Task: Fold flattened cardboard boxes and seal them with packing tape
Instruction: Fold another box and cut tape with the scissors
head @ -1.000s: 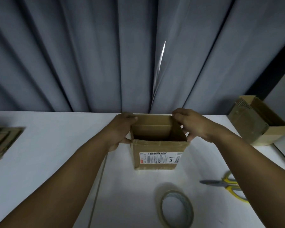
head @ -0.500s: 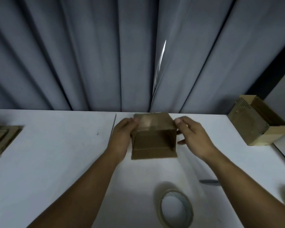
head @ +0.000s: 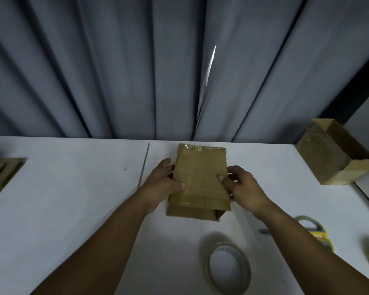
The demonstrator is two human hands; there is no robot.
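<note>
A small brown cardboard box lies on the white table with a taped face turned up and its open end toward me. My left hand grips its left side, thumb on top. My right hand grips the right side, thumb pressed on the top face. A roll of clear packing tape lies flat on the table near me, in front of the box.
Yellow-handled scissors lie to the right, partly behind my right forearm. A taped cardboard box sits at the far right. Flattened cardboard is stacked at the left edge. Grey curtains hang behind the table.
The box stood upright with its opening up; both hands tipped it over so a taped face now points up. The view has shifted slightly.
</note>
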